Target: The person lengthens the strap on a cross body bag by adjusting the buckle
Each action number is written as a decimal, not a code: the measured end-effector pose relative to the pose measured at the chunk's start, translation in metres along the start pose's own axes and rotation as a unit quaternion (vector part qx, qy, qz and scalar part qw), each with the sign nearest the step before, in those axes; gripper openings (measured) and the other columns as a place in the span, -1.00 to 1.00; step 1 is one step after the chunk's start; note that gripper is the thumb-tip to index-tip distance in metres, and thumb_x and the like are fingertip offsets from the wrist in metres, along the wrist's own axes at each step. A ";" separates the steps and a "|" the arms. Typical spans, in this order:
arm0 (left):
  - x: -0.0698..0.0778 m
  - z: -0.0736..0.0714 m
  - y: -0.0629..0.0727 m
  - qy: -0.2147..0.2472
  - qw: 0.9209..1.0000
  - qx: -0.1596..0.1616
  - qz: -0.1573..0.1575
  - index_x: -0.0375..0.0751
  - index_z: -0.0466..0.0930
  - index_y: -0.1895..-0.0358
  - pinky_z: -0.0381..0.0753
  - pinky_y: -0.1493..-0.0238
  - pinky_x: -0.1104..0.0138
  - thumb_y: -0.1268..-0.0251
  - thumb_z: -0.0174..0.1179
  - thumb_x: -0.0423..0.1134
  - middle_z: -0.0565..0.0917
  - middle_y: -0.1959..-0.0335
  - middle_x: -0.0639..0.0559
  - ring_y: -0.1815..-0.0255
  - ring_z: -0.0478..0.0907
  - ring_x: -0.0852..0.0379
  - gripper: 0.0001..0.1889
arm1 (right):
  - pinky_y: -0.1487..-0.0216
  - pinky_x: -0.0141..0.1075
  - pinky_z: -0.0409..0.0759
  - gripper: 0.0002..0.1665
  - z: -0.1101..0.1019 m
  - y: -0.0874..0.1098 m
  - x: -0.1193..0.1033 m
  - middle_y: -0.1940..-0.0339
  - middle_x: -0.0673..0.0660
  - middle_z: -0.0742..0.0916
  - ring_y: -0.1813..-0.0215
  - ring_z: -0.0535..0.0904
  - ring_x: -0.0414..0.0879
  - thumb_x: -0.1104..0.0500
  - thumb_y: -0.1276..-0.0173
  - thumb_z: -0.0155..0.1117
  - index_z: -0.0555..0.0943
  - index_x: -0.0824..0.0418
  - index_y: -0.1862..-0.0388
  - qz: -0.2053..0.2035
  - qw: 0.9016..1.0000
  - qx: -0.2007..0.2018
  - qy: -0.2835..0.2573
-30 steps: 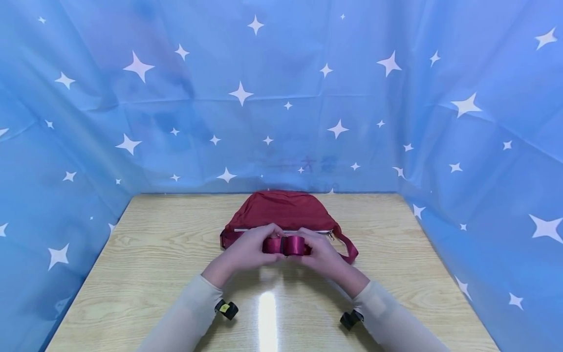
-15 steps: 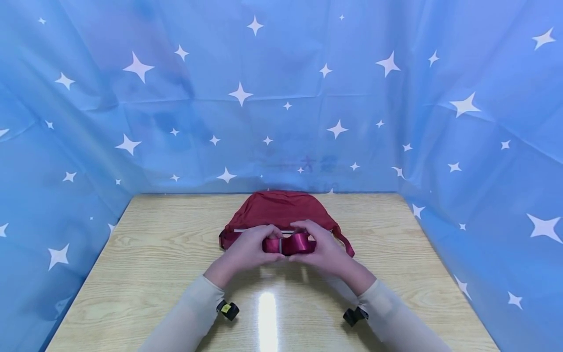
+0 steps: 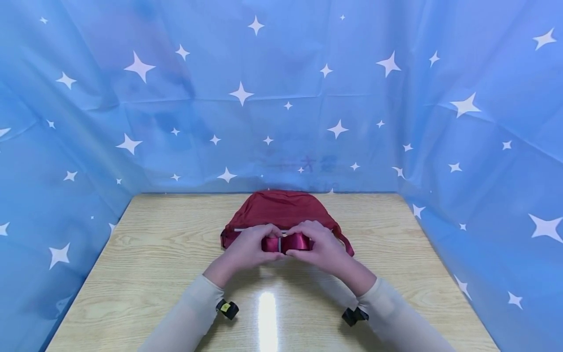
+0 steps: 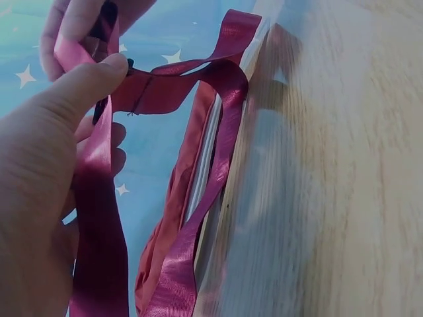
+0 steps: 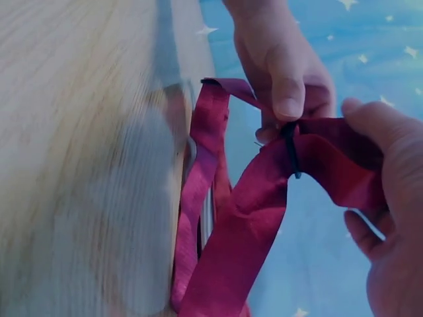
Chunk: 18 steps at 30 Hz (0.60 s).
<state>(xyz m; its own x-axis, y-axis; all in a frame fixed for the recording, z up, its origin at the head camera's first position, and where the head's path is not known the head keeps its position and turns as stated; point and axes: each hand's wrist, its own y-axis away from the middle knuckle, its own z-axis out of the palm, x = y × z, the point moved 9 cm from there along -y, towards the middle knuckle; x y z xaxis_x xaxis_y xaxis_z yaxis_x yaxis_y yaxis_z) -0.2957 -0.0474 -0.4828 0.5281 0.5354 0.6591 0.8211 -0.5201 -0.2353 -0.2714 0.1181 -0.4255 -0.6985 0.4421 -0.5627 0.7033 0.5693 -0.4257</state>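
Note:
A dark red bag (image 3: 281, 208) with a zipper lies at the far middle of the table. Its shiny red strap (image 5: 241, 224) is lifted in front of it, threaded through a dark slider buckle (image 5: 291, 152). In the head view my left hand (image 3: 248, 248) pinches the strap beside the buckle, thumb against the buckle's edge in the left wrist view. My right hand (image 3: 324, 248) holds the looped strap on the buckle's other side, thumb and fingers curved round it. The hands nearly meet, and part of the strap is hidden behind them.
The wood-grain table (image 3: 167, 274) extends to both sides of the arms. Behind it hangs a blue curtain (image 3: 281, 122) with white stars, also enclosing the left and right sides. A loose length of strap (image 4: 228, 132) hangs down near the bag.
The right hand has shifted slightly right and tilted, then moved back a little toward the left hand with the strap loop. The left hand stays nearly still at the buckle.

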 end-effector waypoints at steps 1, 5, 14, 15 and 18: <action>-0.001 -0.001 0.000 0.000 1.000 0.001 -0.002 0.10 0.69 -0.15 0.70 0.06 0.30 -0.29 0.66 0.06 0.71 0.05 0.29 0.11 0.63 0.27 -0.53 | 0.07 -0.21 0.77 -0.49 -0.001 0.001 0.002 -0.10 -0.03 0.79 -0.12 0.65 -0.03 0.14 -0.29 0.77 0.78 0.07 -0.19 0.013 0.999 0.006 -0.029; -0.007 -0.005 0.002 0.003 1.000 0.005 -0.009 0.08 0.68 -0.14 0.70 0.01 0.26 -0.27 0.68 0.02 0.72 0.09 0.29 0.10 0.64 0.28 -0.53 | 0.13 -0.16 0.83 -0.52 -0.006 0.006 0.007 -0.14 0.04 0.79 -0.12 0.71 0.04 0.25 -0.33 0.72 0.76 0.09 -0.20 0.045 0.990 0.030 -0.132; -0.016 -0.009 0.006 -0.008 1.000 0.009 -0.024 0.07 0.68 -0.12 0.70 -0.03 0.22 -0.24 0.70 0.00 0.72 0.11 0.31 0.10 0.64 0.30 -0.53 | 0.07 -0.13 0.83 -0.51 -0.006 0.014 0.023 -0.21 0.09 0.77 -0.13 0.72 0.04 0.29 -0.36 0.68 0.74 0.07 -0.22 0.097 0.977 0.023 -0.191; -0.015 -0.010 0.006 -0.006 1.000 0.009 -0.022 0.06 0.68 -0.11 0.70 -0.03 0.21 -0.23 0.70 -0.01 0.72 0.12 0.30 0.11 0.64 0.30 -0.53 | 0.08 -0.14 0.83 -0.50 -0.005 0.014 0.024 -0.22 0.08 0.77 -0.11 0.72 0.03 0.27 -0.36 0.69 0.73 0.06 -0.24 0.101 0.979 0.013 -0.179; -0.014 -0.010 0.006 -0.004 1.000 0.009 -0.018 0.05 0.68 -0.10 0.69 -0.01 0.18 -0.22 0.71 -0.03 0.72 0.15 0.29 0.14 0.64 0.28 -0.53 | 0.07 -0.17 0.79 -0.44 -0.003 0.011 0.020 -0.22 -0.02 0.77 -0.09 0.69 -0.04 0.14 -0.33 0.74 0.72 0.00 -0.27 0.097 0.990 -0.020 -0.101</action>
<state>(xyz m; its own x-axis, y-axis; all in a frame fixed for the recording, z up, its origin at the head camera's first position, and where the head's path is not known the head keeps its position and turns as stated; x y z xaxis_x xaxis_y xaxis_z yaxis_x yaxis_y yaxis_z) -0.2998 -0.0647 -0.4861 0.5001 0.5590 0.6613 0.8431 -0.4887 -0.2245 -0.2786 0.1352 -0.4395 -0.5068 0.4003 -0.7635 0.8131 0.5162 -0.2691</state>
